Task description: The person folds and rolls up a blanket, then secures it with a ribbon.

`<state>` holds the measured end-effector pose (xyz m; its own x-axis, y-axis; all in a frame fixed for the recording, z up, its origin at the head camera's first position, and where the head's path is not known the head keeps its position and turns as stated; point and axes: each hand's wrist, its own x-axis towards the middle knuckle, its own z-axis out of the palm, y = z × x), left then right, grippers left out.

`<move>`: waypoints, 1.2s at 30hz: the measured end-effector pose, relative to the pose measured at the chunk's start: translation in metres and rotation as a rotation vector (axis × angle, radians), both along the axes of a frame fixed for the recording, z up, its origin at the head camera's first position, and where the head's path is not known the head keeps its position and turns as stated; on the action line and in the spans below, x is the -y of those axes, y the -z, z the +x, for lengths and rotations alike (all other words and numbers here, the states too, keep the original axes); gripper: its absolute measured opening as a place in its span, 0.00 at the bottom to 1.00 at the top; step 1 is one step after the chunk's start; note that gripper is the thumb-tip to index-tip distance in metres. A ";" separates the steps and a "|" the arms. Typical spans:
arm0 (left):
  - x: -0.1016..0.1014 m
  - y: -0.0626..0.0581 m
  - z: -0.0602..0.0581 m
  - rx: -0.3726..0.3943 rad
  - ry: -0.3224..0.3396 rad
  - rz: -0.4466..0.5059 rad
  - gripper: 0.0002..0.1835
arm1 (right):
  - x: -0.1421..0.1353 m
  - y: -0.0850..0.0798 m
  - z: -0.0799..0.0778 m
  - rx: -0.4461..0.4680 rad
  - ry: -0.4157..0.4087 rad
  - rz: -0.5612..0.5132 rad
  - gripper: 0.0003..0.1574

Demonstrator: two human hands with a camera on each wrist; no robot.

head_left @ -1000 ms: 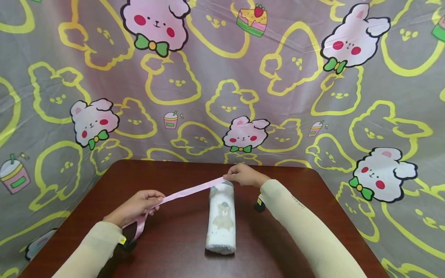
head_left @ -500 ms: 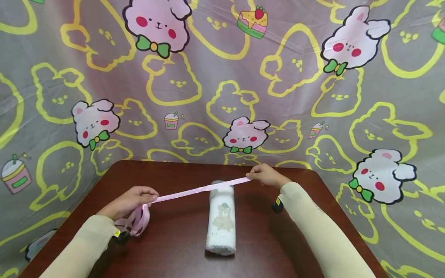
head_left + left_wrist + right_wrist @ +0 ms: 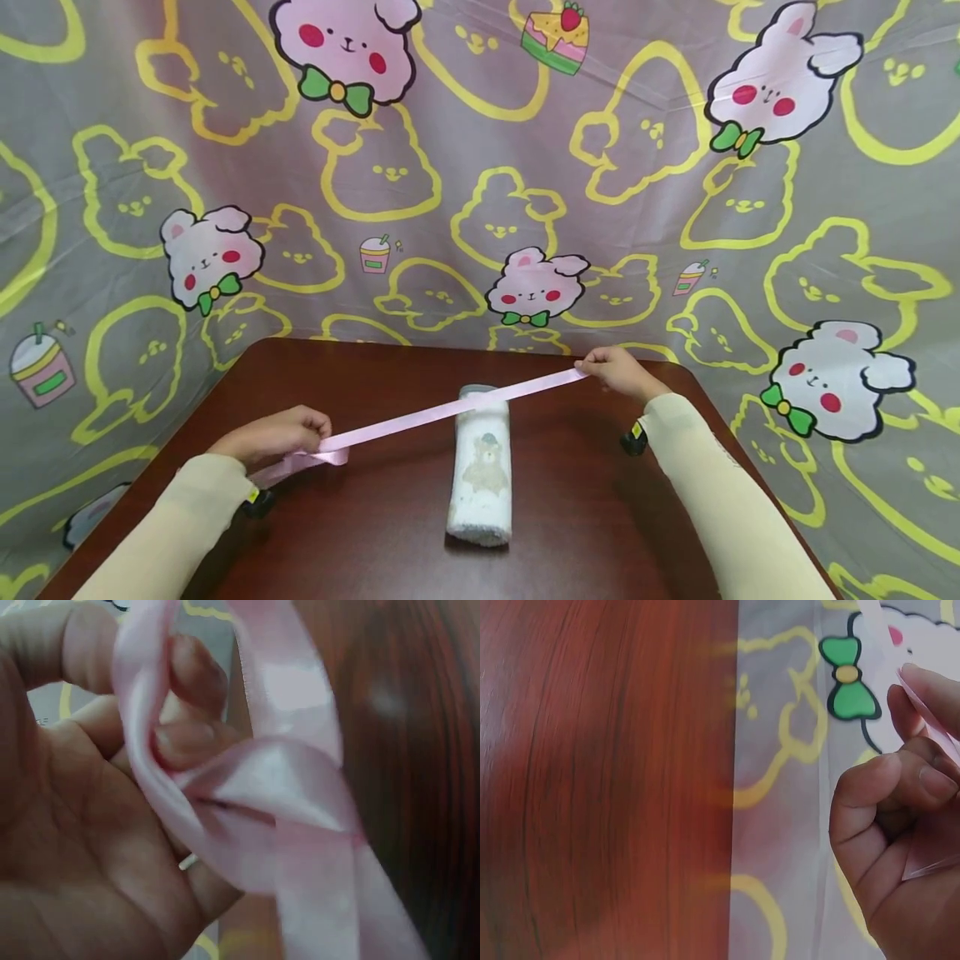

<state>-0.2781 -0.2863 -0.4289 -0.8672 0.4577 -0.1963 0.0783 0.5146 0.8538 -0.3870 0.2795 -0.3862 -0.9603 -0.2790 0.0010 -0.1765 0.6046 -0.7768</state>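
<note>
A pink satin ribbon (image 3: 420,419) stretches slantwise between my two hands, higher at the right end. My left hand (image 3: 281,433) grips it, and loose loops hang beneath the fingers; the left wrist view shows the ribbon (image 3: 300,697) folded and looped across the curled fingers (image 3: 187,742). With thumb and fingers, my right hand (image 3: 618,371) pinches the other end, part of which lies within the palm in the right wrist view. A rolled white towel (image 3: 482,483) with a bear print lies on the table between the hands. The ribbon crosses in front of its far end.
The dark reddish-brown wooden table (image 3: 375,533) has rounded far corners. Behind and beside it hangs a grey curtain (image 3: 420,208) printed with yellow outlines and white rabbit heads. A small black wrist camera (image 3: 633,439) sits under the right sleeve.
My right hand has moved right, drawing out a longer stretch of ribbon across the towel's far end. My left hand has shifted slightly left. The towel has stayed in place.
</note>
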 end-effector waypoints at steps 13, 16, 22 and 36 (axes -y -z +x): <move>0.006 0.001 0.006 -0.079 0.063 -0.133 0.08 | -0.049 0.004 0.001 -0.084 0.170 0.015 0.20; 0.009 -0.002 0.006 -0.093 0.085 -0.170 0.08 | -0.060 0.004 0.001 -0.113 0.205 0.012 0.21; 0.015 -0.011 0.008 0.003 0.044 -0.111 0.08 | -0.080 0.010 0.003 -0.136 0.264 0.004 0.25; 0.032 -0.007 0.001 -0.303 -0.163 -0.101 0.10 | -0.112 0.025 0.011 -0.150 0.390 0.002 0.27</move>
<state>-0.2770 -0.3178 -0.4217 -0.9530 0.2997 0.0443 0.2304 0.6218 0.7485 -0.3763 0.3914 -0.4110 -0.9833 0.1054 0.1486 -0.0449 0.6499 -0.7587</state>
